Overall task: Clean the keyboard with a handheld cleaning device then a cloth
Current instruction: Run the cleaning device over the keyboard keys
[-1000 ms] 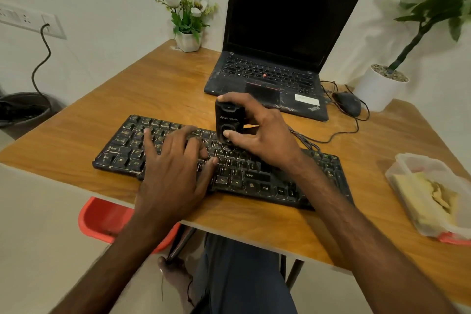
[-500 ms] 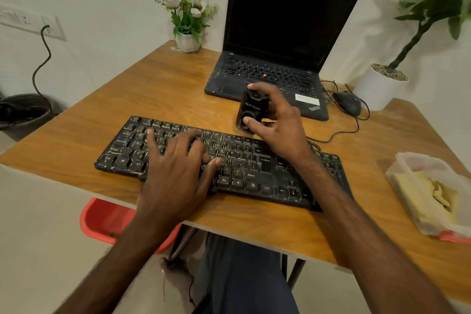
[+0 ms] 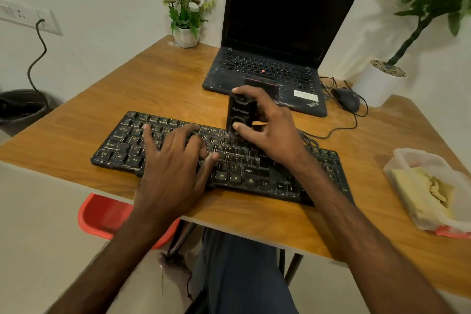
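Right hand (image 3: 270, 132): fingers wrapped round black cleaning device (image 3: 239, 115), thumb on lower front, forefinger on top. Device: upright, boxy, matte plastic, base at keyboard's (image 3: 229, 158) top row, approx. mid-length. Left hand (image 3: 175, 168): flat, fingers spread, pressing keys, holding nothing. Keyboard: black, scuffed, lies on wood-grain table (image 3: 163, 84). Yellow cloth (image 3: 423, 196) in clear tub, far right.

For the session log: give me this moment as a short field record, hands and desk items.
left hand: flat on the black wired keyboard, fingers spread
right hand: gripping the small black handheld cleaning device, upright at the keyboard's far edge
surface: wooden desk
behind: open black laptop, screen dark
right side: clear plastic tub holding a yellow cloth
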